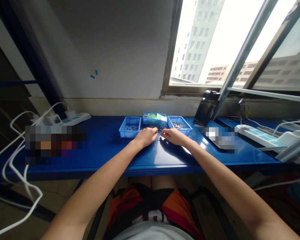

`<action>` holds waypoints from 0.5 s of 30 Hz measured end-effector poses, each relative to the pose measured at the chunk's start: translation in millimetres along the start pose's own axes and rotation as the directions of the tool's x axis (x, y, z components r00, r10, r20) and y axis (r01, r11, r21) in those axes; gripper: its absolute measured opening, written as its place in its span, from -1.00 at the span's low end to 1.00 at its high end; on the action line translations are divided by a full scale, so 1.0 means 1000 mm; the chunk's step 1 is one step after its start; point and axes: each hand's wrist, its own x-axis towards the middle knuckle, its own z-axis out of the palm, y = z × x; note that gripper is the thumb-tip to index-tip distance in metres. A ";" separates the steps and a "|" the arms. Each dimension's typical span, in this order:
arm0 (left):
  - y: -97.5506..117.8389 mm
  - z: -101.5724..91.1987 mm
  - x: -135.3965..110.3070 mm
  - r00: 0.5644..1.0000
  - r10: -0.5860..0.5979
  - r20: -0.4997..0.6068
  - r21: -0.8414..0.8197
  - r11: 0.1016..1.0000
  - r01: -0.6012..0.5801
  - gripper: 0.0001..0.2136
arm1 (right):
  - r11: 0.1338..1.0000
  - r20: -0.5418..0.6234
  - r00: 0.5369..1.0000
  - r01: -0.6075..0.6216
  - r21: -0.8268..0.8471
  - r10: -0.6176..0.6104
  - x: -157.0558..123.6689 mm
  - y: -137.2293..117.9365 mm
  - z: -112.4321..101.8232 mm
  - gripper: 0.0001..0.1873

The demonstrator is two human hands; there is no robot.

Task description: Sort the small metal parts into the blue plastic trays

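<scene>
My left hand (147, 136) and my right hand (173, 136) meet over the front of the blue desk, fingertips pinched and almost touching. A thin, pale sliver (159, 134) shows between them, too small to name. Just behind my left hand stands a blue tray (129, 134) holding a few thin metal pieces. Another blue tray (187, 128), behind my right hand, contains a pile of silvery metal pieces. Between these two, a third blue tray (153, 122) bears a green and clear plastic packet (155, 116). Dark small pieces (153, 127) lie in front of it, partly covered by my fingers.
A black flask (206, 107) stands at the right by the window, with a partly blurred phone-like slab (218, 140) nearby. White power strips (76, 118) and cables (27, 183) are at the left; another power strip (258, 136) lies right. Metal bars (250, 46) rise beside it.
</scene>
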 end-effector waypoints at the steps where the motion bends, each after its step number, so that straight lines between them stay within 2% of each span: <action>1: 0.000 0.000 0.000 1.000 0.000 -0.001 -0.001 1.000 0.000 -0.79 | 1.000 0.000 1.000 0.001 -0.001 -0.001 0.000 0.000 0.000 -0.76; 9: -0.003 0.003 0.003 1.000 -0.011 0.020 0.001 1.000 0.011 -0.82 | 1.000 0.006 1.000 -0.011 -0.012 0.011 -0.001 0.000 -0.002 -0.75; 15: -0.004 0.005 0.004 0.999 0.036 0.017 0.041 0.998 -0.037 -0.81 | 1.000 -0.020 1.000 -0.009 -0.016 0.009 -0.001 0.003 -0.002 -0.77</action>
